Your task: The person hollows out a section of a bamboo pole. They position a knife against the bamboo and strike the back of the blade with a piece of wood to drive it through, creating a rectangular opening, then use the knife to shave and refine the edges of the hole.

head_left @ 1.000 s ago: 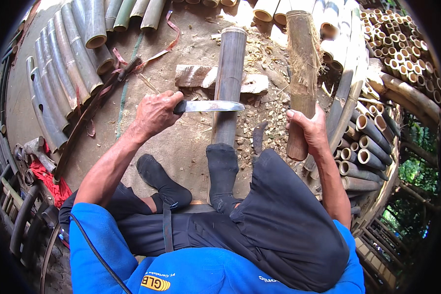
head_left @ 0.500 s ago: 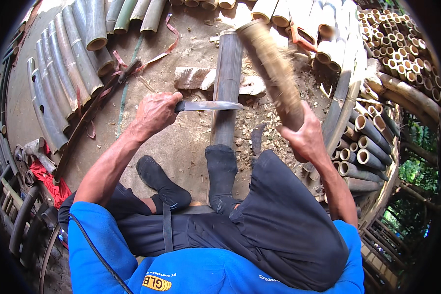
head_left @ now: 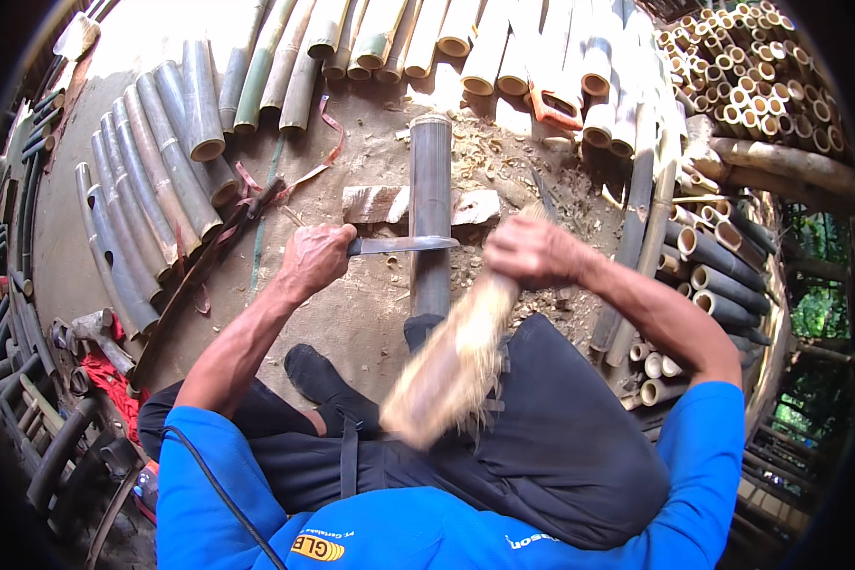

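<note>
Bamboo pole x1; L hand grips 1 knife, R hand grips 1 mallet.

The bamboo pole lies lengthwise ahead of the person, resting across a wood block. The knife lies crosswise on the pole, held from the left by the left hand. The right hand, right of the pole, holds a wooden club angled back toward the lap. Cut bamboo stacks lie beyond.
</note>
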Action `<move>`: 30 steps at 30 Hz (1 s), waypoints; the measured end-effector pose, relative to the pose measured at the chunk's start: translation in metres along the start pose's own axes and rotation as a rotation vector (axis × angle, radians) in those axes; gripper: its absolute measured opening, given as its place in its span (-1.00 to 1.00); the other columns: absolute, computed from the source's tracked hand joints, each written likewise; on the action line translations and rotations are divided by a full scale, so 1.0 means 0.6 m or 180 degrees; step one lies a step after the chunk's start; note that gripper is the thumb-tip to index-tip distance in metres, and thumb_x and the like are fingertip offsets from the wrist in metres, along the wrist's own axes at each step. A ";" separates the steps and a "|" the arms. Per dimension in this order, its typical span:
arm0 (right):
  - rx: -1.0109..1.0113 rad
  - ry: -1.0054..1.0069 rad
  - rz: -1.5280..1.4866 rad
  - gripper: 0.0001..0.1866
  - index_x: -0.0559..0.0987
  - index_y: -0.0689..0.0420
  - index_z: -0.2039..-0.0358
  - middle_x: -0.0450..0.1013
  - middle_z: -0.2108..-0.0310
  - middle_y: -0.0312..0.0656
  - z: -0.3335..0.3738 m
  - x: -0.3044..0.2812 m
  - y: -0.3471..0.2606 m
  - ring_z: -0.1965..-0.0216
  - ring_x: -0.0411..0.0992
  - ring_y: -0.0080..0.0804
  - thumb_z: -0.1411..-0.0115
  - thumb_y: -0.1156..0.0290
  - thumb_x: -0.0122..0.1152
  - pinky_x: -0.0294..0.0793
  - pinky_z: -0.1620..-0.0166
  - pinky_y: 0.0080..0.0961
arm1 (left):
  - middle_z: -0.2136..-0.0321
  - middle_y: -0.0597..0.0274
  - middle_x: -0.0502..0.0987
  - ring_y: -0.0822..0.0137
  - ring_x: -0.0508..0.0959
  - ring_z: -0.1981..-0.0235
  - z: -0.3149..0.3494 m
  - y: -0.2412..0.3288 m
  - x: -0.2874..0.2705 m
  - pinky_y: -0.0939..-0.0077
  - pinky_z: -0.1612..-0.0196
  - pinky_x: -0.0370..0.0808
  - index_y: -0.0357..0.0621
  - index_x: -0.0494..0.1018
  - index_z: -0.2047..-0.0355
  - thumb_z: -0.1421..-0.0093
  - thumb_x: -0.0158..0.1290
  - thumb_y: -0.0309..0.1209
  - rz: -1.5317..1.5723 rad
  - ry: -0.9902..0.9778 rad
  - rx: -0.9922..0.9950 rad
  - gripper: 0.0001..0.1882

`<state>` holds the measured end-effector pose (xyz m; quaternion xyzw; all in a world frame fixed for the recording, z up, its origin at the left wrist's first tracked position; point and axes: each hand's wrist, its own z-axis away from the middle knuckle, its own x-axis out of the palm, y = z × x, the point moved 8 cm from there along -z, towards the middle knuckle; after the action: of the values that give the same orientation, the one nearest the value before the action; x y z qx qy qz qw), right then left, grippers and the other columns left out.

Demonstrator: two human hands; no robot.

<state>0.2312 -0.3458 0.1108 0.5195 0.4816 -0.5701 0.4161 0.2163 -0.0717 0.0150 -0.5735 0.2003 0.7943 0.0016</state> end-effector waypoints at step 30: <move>0.1283 -0.0891 -0.0034 -0.73 0.55 0.05 0.16 0.56 0.30 -0.22 -0.022 0.020 0.041 0.27 0.60 -0.35 -0.16 0.28 0.34 0.66 0.17 -0.27 | 0.38 0.00 0.65 -0.04 0.68 0.35 0.005 -0.034 0.029 0.06 0.30 0.60 -0.09 0.53 0.26 -0.19 0.06 -0.47 -0.0189 0.0384 -0.0006 -0.88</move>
<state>0.2561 -0.3369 0.0958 0.5054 0.2985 -0.7233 0.3638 0.2125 -0.0560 -0.0065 -0.6260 0.1822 0.7581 0.0126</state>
